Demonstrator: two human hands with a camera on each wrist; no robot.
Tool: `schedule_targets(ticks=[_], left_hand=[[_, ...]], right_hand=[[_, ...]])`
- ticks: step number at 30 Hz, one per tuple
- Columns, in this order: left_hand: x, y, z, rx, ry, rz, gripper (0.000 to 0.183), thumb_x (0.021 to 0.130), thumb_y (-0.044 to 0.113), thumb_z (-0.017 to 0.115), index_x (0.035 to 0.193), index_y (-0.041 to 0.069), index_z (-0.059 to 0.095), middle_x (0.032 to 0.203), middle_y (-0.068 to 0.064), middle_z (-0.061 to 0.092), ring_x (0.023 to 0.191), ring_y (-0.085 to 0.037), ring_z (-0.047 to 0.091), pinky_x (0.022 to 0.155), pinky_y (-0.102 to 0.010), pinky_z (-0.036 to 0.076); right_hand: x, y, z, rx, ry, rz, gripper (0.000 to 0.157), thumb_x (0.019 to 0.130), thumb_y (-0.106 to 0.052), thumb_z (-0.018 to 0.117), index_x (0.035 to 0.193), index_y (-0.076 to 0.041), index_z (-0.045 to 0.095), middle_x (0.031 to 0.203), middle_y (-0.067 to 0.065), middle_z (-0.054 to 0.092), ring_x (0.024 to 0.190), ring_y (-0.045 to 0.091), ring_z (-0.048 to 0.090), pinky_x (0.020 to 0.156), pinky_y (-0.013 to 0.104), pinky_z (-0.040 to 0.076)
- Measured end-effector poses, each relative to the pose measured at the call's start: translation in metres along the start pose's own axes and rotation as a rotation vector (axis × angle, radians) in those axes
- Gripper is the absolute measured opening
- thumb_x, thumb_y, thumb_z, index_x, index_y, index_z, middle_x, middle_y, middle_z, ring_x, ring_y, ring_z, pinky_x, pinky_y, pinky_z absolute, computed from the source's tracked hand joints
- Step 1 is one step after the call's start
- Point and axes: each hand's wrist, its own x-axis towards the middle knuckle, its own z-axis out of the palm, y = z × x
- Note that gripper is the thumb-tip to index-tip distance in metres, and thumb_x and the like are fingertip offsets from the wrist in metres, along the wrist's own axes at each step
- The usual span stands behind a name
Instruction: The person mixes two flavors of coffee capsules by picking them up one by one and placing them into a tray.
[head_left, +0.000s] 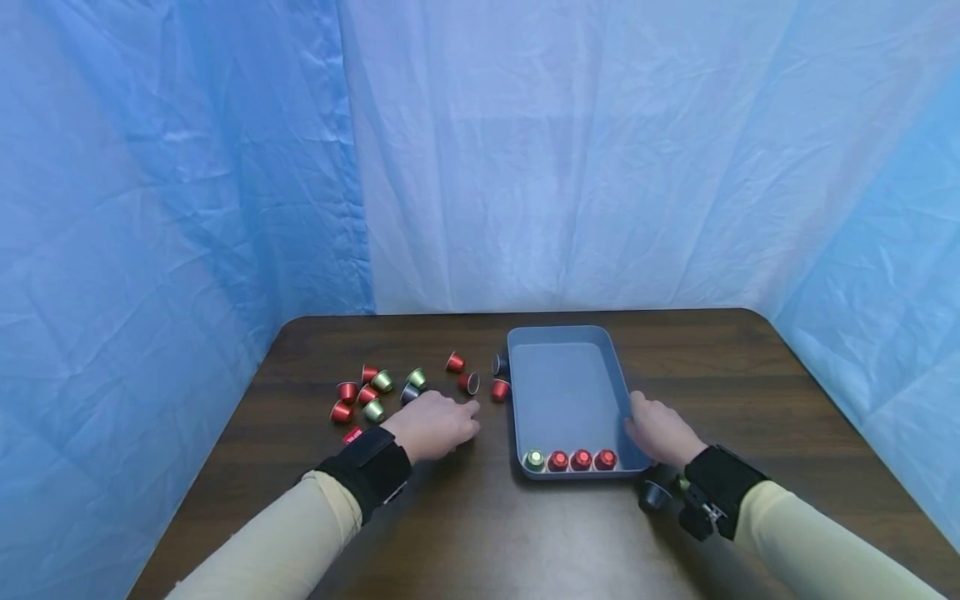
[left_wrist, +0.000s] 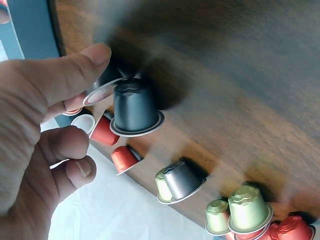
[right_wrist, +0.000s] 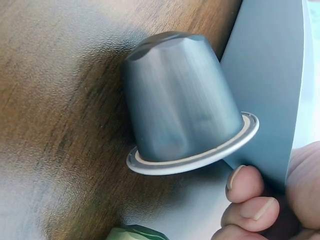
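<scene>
My left hand (head_left: 437,427) is over the table to the left of the blue-grey tray (head_left: 567,383). In the left wrist view its thumb and forefinger pinch a dark coffee capsule (left_wrist: 106,80), which the hand hides in the head view. A second dark capsule (left_wrist: 135,106) stands right beside the pinched one. At the tray's right wall, my right hand (head_left: 663,429) grips the rim with curled fingers (right_wrist: 252,212). Close by this hand, outside the tray's near right corner, lies a grey-blue capsule (right_wrist: 182,100). One green capsule (head_left: 534,460) and several red capsules (head_left: 581,460) line the tray's near edge.
Red and green capsules (head_left: 367,394) lie in a loose group at the left. Several more, including a red capsule (head_left: 500,390), lie near the tray's left wall. Part of a green capsule (right_wrist: 136,234) shows near the right wrist. Blue sheets (head_left: 562,167) hang around the table.
</scene>
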Motion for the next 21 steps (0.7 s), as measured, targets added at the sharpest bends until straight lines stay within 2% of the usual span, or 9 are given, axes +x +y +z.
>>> schedule_targets(ticks=[6,15,21], left_hand=[[0.0034,0.0005,0.0049,0.031,-0.012,0.005,0.032,0.085,0.027,0.085,0.116,0.023,0.075,0.109,0.002,0.068,0.071,-0.009,0.062,0.07,-0.022,0.053],[0.0046,0.0028,0.0093,0.115,-0.029,-0.018,0.028,0.087,0.027,0.084,0.113,0.021,0.075,0.103,0.0,0.066,0.07,-0.011,0.063,0.069,-0.024,0.055],[0.0048,0.0017,0.0107,0.122,-0.024,-0.016,0.029,0.086,0.028,0.084,0.113,0.022,0.076,0.109,-0.001,0.067,0.076,-0.013,0.066,0.072,-0.025,0.056]], right_hand=[[-0.0012,-0.0005,0.0003,0.0,0.002,-0.001,0.033,0.103,-0.011,0.058,0.123,0.012,0.047,0.096,0.021,0.064,0.073,0.023,0.066,0.068,0.04,0.061],[-0.0022,-0.0012,-0.0004,0.0,-0.005,0.009,0.036,0.103,-0.012,0.058,0.126,0.013,0.046,0.1,0.023,0.064,0.075,0.024,0.066,0.07,0.041,0.061],[-0.0025,-0.0016,-0.0012,-0.001,-0.004,0.007,0.035,0.103,-0.011,0.058,0.126,0.012,0.046,0.1,0.023,0.064,0.074,0.023,0.066,0.069,0.04,0.061]])
